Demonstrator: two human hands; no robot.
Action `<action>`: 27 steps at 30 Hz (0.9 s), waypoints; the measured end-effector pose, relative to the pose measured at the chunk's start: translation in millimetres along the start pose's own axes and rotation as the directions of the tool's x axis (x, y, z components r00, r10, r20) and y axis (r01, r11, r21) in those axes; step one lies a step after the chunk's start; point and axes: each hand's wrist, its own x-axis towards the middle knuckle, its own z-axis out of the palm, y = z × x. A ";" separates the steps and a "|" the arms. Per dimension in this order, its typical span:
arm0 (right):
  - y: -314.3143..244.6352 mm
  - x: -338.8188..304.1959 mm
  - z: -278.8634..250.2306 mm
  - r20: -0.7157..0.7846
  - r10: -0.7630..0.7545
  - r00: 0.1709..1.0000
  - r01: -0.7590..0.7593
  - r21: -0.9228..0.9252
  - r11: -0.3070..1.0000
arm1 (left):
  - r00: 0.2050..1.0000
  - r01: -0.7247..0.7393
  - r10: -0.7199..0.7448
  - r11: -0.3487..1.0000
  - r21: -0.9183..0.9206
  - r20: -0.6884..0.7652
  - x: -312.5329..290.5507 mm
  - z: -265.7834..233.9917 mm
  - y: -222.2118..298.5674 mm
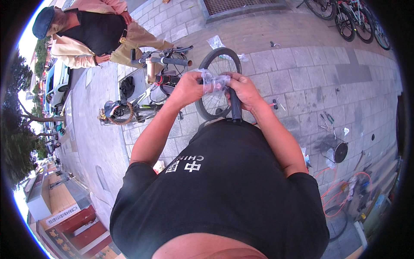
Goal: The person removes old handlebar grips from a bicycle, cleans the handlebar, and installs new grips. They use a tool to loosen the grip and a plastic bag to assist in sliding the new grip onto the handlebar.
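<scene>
A crumpled clear plastic bag (212, 83) is stretched between my two hands, above a bicycle's spoked wheel (213, 105). My left hand (189, 90) pinches its left end. The other end is gripped between the closed fingers of my right hand (245, 90). Something reddish shows through the plastic; I cannot make out what it is. A black handlebar grip (236, 107) runs from under my right hand toward my shirt. Left of my hands, another handlebar (174, 61) joins a bronze-coloured stem (150, 71) on a bicycle.
A person in a cap (92, 32) stands at the far left, facing the bicycle. Tools (328, 117) and a round black part (340, 152) lie on the paving at right, with an orange hose (334, 196) nearer. More bicycles (355, 21) stand far right. Plastic wrapping (215, 42) lies beyond the wheel.
</scene>
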 end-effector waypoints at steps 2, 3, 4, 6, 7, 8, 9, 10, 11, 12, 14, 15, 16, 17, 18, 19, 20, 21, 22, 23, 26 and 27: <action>-3.8 -3.1 -0.3 0.001 0.004 1.000 -0.004 0.004 1.000 | 1.000 -0.007 0.007 1.000 0.016 -0.011 1.4 0.5 1.5; -5.2 -3.8 -1.5 0.003 0.008 1.000 -0.008 0.006 1.000 | 1.000 -0.009 0.009 1.000 -0.004 -0.012 2.9 0.4 -1.3; -3.4 -2.1 -6.2 0.005 0.011 1.000 -0.012 0.045 0.999 | 1.000 -0.011 0.011 1.000 -0.024 -0.012 4.9 -0.1 -2.5; 5.5 4.5 -21.5 0.001 0.012 1.000 -0.012 0.123 0.992 | 1.000 -0.002 0.002 1.000 -0.003 -0.005 5.5 -3.4 2.8; 8.7 7.6 -31.6 -0.012 0.013 1.000 -0.011 0.163 0.987 | 1.000 0.003 -0.003 1.000 0.008 0.000 7.2 -5.1 5.2; 13.6 5.9 -37.9 -0.007 0.020 1.000 -0.018 0.197 0.980 | 0.998 -0.037 0.036 0.999 -0.022 -0.047 -1.4 -6.6 3.9; 22.3 5.4 -50.2 -0.013 0.032 0.999 -0.027 0.240 0.970 | 0.995 -0.071 0.066 0.996 -0.051 -0.080 -4.0 -5.5 -2.2; 32.4 7.5 -65.1 -0.001 0.042 0.999 -0.040 0.270 0.962 | 0.989 -0.106 0.097 0.991 -0.078 -0.115 -7.1 -4.8 -4.8; 39.2 4.0 -81.7 -0.037 0.019 0.999 -0.006 0.312 0.950 | 0.987 -0.116 0.109 0.992 -0.055 -0.117 -1.8 -2.9 0.0; 48.0 1.2 -97.1 -0.068 0.016 0.998 0.009 0.351 0.936 | 0.986 -0.111 0.105 0.993 -0.041 -0.127 0.5 -0.8 3.3; 79.0 -0.3 -133.9 -0.084 0.000 0.996 0.038 0.452 0.891 | 0.979 -0.059 0.061 0.998 0.015 -0.194 1.3 5.0 -2.9; 96.4 0.6 -153.8 -0.149 0.017 0.989 0.057 0.480 0.875 | 0.985 0.019 -0.020 1.000 -0.008 -0.174 3.6 10.6 -10.5; 114.3 0.2 -171.9 -0.213 0.036 0.976 0.079 0.506 0.859 | 0.983 0.097 -0.100 0.995 -0.028 -0.152 3.2 16.1 -18.5; 132.8 -0.6 -188.9 -0.270 0.058 0.961 0.099 0.530 0.842 | 0.974 0.176 -0.180 0.983 -0.042 -0.135 0.2 24.1 -30.1; 152.1 -0.4 -208.0 -0.316 0.109 0.942 0.084 0.537 0.839 | 0.967 0.223 -0.226 0.974 -0.037 -0.116 -3.6 36.9 -53.3; 168.8 3.0 -225.5 -0.378 0.153 0.913 0.083 0.540 0.838 | 0.957 0.271 -0.273 0.962 -0.025 -0.096 -6.4 51.1 -78.8; 187.1 9.8 -245.0 -0.442 0.193 0.876 0.086 0.536 0.840 | 0.937 0.345 -0.345 0.939 -0.017 -0.048 -9.0 68.1 -103.6; 208.0 18.8 -266.7 -0.506 0.231 0.831 0.095 0.539 0.837 | 0.911 0.413 -0.413 0.911 0.006 0.004 -7.0 84.9 -122.5; 235.9 32.0 -293.0 -0.555 0.273 0.786 0.111 0.561 0.821 | 0.870 0.480 -0.485 0.874 0.078 0.086 -0.3 100.1 -132.9; 261.5 52.9 -324.8 -0.586 0.306 0.750 0.122 0.578 0.807 | 0.812 0.543 -0.564 0.825 0.160 0.154 10.1 115.0 -141.8; 370.1 103.8 -415.6 -0.649 0.416 0.636 0.084 0.595 0.799 | 0.744 0.581 -0.571 0.809 0.087 0.348 24.3 158.0 -211.2; 396.4 127.6 -442.9 -0.666 0.425 0.614 0.067 0.580 0.812 | 0.736 0.567 -0.547 0.820 0.079 0.398 25.7 168.2 -235.0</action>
